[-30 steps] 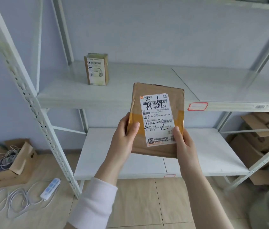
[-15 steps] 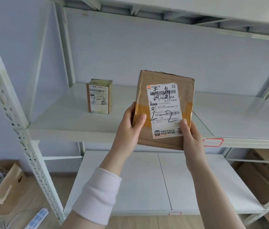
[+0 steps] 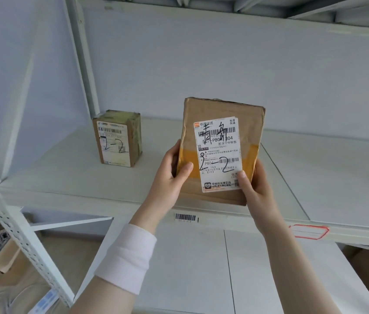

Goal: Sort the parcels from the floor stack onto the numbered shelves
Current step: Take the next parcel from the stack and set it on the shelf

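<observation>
Raised since a moment ago, the flat brown parcel [image 3: 221, 152] marked 2-2 is now held upright over the shelf [image 3: 65, 177], clamped at its lower edges by the left hand [image 3: 167, 177] and right hand [image 3: 256, 189]. One small box [image 3: 117, 138] marked 2-2 already stands there; this parcel is not yet set down.

Pale blue-grey wall [image 3: 224, 64]; white perforated metal rack [image 3: 20, 234]; tan floor [image 3: 70, 248]; cardboard box [image 3: 2, 266] lower left.

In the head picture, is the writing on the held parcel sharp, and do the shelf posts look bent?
Head view: the held parcel is sharp, its handwritten 2-2 legible; light soft and even, no glare; the left shelf post leans strongly, likely from wide-angle distortion.
</observation>
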`<state>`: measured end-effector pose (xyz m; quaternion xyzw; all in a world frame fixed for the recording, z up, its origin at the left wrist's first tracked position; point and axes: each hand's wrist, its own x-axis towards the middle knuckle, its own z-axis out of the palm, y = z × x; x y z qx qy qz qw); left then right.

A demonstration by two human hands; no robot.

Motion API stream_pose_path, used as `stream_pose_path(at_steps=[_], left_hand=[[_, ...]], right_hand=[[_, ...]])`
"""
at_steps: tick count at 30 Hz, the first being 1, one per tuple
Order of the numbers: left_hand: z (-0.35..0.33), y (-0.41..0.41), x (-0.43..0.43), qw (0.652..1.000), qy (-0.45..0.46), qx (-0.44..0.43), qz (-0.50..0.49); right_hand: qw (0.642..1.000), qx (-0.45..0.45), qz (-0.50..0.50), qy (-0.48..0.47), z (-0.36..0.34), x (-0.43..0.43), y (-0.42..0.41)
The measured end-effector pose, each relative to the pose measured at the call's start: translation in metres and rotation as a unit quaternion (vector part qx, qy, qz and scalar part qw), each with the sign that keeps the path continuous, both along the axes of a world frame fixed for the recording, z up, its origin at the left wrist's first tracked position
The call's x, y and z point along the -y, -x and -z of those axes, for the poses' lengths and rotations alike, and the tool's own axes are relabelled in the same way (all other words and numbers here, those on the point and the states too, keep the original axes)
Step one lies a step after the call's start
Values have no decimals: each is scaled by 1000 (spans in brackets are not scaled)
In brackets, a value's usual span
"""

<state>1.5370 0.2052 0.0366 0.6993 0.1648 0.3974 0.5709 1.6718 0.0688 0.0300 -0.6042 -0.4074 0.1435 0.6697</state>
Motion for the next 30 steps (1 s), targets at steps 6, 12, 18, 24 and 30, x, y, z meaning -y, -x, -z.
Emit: stream_pose_path(at_steps=[6,12,18,24,30], left_hand=[[16,-13,-16,1000,14,-19,8],[33,-9,-23,998,28,-35,35],[34,-5,-18,998,24,-31,44],[30,2,-21,994,-37,-107,1],[32,-4,-20,984,-58,-166,9]], right_hand=[[999,4,-44,-3,12,-16,-28],[997,18,-72,-18,23,-13,-30],[998,16,-60,1,25,-6,-24],[995,35,-28,94,28,-3,-27],[990,20,2,137,37,-2,-27]])
